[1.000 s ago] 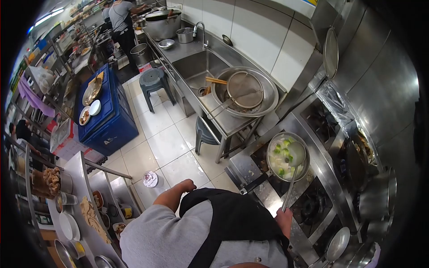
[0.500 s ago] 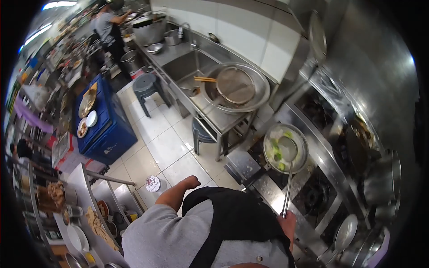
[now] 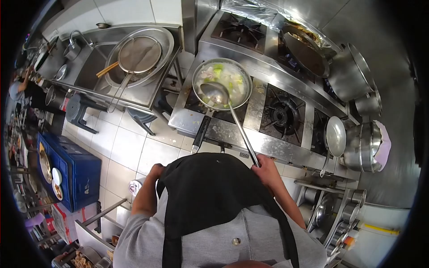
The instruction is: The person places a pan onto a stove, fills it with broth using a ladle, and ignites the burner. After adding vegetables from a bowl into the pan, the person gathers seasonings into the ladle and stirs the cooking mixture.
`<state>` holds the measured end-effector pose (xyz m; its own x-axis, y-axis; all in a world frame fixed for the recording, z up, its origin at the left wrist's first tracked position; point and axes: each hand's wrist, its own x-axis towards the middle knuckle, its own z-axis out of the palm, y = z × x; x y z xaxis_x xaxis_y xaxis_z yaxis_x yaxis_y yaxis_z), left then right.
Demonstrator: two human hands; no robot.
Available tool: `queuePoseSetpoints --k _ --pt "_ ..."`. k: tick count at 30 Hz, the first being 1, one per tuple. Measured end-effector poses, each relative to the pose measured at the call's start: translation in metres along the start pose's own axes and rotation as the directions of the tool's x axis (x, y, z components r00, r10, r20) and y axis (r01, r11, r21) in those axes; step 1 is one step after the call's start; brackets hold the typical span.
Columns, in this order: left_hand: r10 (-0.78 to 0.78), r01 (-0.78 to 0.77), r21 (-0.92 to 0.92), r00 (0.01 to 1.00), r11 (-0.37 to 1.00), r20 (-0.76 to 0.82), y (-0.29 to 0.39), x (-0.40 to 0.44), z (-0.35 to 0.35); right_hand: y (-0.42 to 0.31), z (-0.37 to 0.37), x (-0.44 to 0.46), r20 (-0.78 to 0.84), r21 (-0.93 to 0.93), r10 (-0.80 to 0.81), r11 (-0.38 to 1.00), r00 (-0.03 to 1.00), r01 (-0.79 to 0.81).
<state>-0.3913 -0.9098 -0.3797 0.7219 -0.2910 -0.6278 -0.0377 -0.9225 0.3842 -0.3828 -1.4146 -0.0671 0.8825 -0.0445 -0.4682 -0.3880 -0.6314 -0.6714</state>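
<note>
My right hand (image 3: 267,171) is closed around the far end of the long handle of a metal ladle (image 3: 243,134). The ladle's bowl rests in a round pan (image 3: 247,71) on the stove, dipped among pale broth, white pieces and green vegetables. My left hand (image 3: 156,171) hangs low beside the black apron, its fingers curled with nothing visible in them. It touches neither the pan nor the stove. A black handle (image 3: 203,129) juts over the stove's front edge below the pan.
Burners (image 3: 281,115) lie right of the pan, with a small pan (image 3: 335,136) and stacked pots (image 3: 351,73) beyond. A wide bowl with a strainer (image 3: 140,54) stands on the sink counter. Stools (image 3: 80,111) and a blue cooler (image 3: 85,174) stand at left. A person works far left.
The view has swung right, bringing the stove to the middle. My right hand still grips the ladle, whose bowl has shifted toward the pan's left side. My left hand stays low beside the apron.
</note>
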Motion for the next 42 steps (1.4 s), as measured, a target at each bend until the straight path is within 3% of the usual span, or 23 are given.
queuePoseSetpoints --k 3,5,7,8,9,12,14,17,18,21,22,23,25,26,28,32,34,35,38,41,42 --pt "0.121 -0.124 0.146 0.992 0.982 0.026 0.002 -0.002 -0.013 0.001 0.004 0.005 0.044 -0.006 0.052 0.999 0.998 -0.052" --pt "0.169 -0.163 0.171 0.985 0.972 -0.020 -0.018 0.017 0.004 0.023 0.015 0.020 -0.016 -0.084 -0.097 0.992 0.995 0.095" --pt "-0.033 0.025 -0.223 0.999 0.975 -0.033 -0.021 0.021 0.007 0.015 0.017 0.029 -0.016 -0.073 -0.014 0.997 1.000 0.013" --pt "0.211 -0.202 0.091 0.973 0.975 -0.095 -0.019 0.018 0.000 0.012 0.017 0.034 -0.050 -0.103 -0.015 0.995 0.999 0.010" --pt "0.177 -0.178 0.006 0.979 0.984 -0.099 -0.015 0.014 -0.005 0.010 0.017 0.038 -0.085 -0.133 -0.019 0.991 0.996 0.007" --pt "0.196 -0.190 0.070 0.978 0.979 -0.074 -0.014 0.019 -0.003 0.021 0.019 0.060 -0.199 -0.215 -0.066 0.976 0.978 0.023" --pt "0.021 -0.021 -0.014 0.998 1.000 -0.055 -0.002 0.014 -0.006 0.015 0.015 0.067 -0.219 -0.211 -0.053 0.977 0.974 0.005" --pt "0.087 -0.087 0.029 0.996 0.996 0.015 0.007 0.000 -0.016 0.007 0.007 0.076 -0.194 -0.186 -0.006 0.982 0.981 -0.031" --pt "-0.048 0.045 -0.134 0.999 0.990 -0.017 0.012 -0.006 -0.017 0.001 0.006 0.076 -0.199 -0.174 0.003 0.984 0.980 -0.039" --pt "-0.037 0.036 -0.143 0.999 0.989 -0.007 -0.030 0.014 0.022 -0.005 0.009 0.081 -0.220 -0.131 0.016 0.990 0.975 -0.045" --pt "0.030 -0.030 0.000 1.000 1.000 0.002 -0.024 0.010 0.016 -0.006 0.010 0.084 -0.235 -0.100 0.018 0.994 0.972 -0.042" --pt "0.030 -0.030 0.001 1.000 1.000 0.002 -0.011 0.001 0.006 -0.008 0.010 0.086 -0.235 -0.098 0.018 0.994 0.972 -0.042" --pt "-0.195 0.198 -0.270 0.980 0.942 0.040 0.001 -0.010 -0.002 -0.013 0.008 0.090 -0.263 -0.128 -0.018 0.992 0.965 -0.016" --pt "-0.195 0.198 -0.268 0.980 0.943 0.040 -0.001 -0.011 -0.002 -0.019 0.005 0.089 -0.280 -0.151 -0.041 0.989 0.959 -0.002" --pt "-0.070 0.067 -0.208 0.997 0.976 -0.011 -0.014 -0.006 0.005 -0.023 0.003 0.092 -0.304 -0.143 -0.049 0.990 0.951 0.005" --pt "-0.036 0.034 -0.183 0.999 0.982 -0.006 -0.031 0.007 0.014 -0.028 0.002 0.106 -0.342 -0.166 -0.056 0.986 0.938 -0.002" --pt "0.101 -0.105 0.088 0.994 0.991 0.047 -0.023 0.003 -0.002 -0.028 0.004 0.114 -0.337 -0.173 -0.061 0.985 0.940 0.001" --pt "0.102 -0.106 0.086 0.994 0.991 0.045 -0.022 0.004 -0.004 -0.027 0.007 0.119 -0.321 -0.171 -0.070 0.985 0.945 0.015" --pt "0.069 -0.070 -0.069 0.997 0.995 -0.015 -0.026 0.010 -0.005 -0.025 0.017 0.123 -0.280 -0.142 -0.083 0.989 0.956 0.044" --pt "-0.113 0.095 -0.339 0.993 0.936 -0.032 -0.031 0.018 -0.001 -0.022 0.027 0.119 -0.264 -0.112 -0.120 0.989 0.957 0.093" --pt "-0.038 0.017 -0.248 0.996 0.969 -0.077 -0.033 0.020 0.001 -0.020 0.029 0.118 -0.213 -0.114 -0.102 0.990 0.972 0.079"
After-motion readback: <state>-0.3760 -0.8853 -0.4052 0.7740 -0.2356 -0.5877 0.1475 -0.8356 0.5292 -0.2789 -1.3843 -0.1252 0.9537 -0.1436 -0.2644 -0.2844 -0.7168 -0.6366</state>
